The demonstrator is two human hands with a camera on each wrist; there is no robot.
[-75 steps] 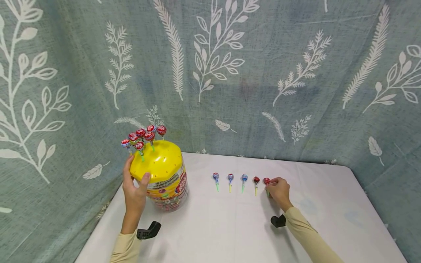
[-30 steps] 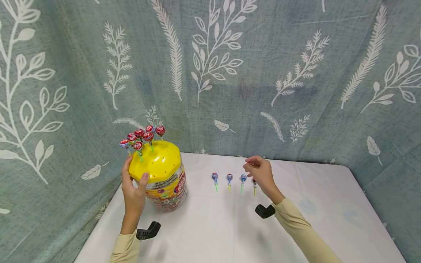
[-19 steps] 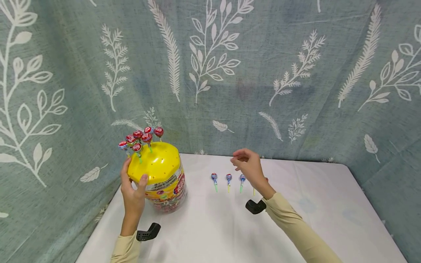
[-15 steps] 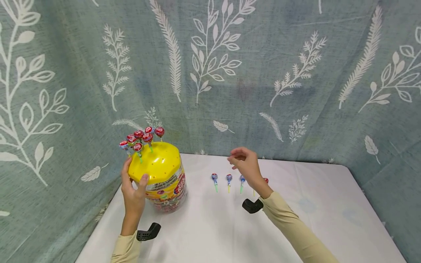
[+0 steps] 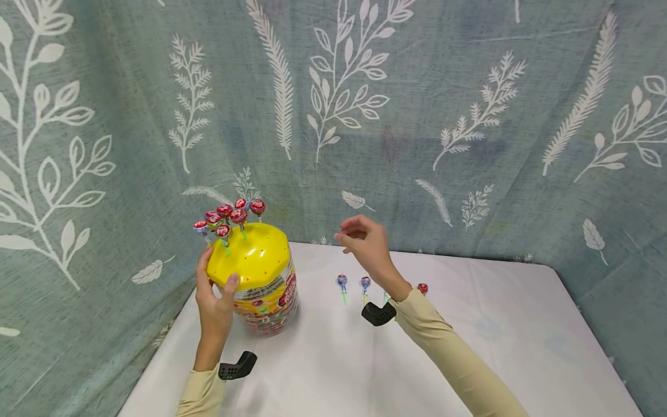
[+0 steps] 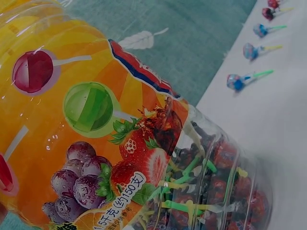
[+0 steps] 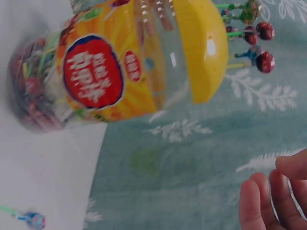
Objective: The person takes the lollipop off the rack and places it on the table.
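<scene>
Right hand [image 5: 365, 244] has moved leftward, partly hiding lollipops [image 5: 366, 282] on the table [image 5: 323, 365].

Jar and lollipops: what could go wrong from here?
1. The lollipop heads crowd together above the yellow lid; bumping one could disturb its neighbours.
2. The left hand grips the lid close to the leftmost lollipop; regripping might knock it.
3. If the right hand dips, it may scatter the tabletop row.

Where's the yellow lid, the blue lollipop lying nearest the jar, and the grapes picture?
Yellow lid [image 5: 252, 259]: head view, its top.
Blue lollipop [image 6: 236, 82]: left wrist view, its wrapped head.
Grapes picture [image 6: 86, 188]: left wrist view, middle of the bunch.
</scene>
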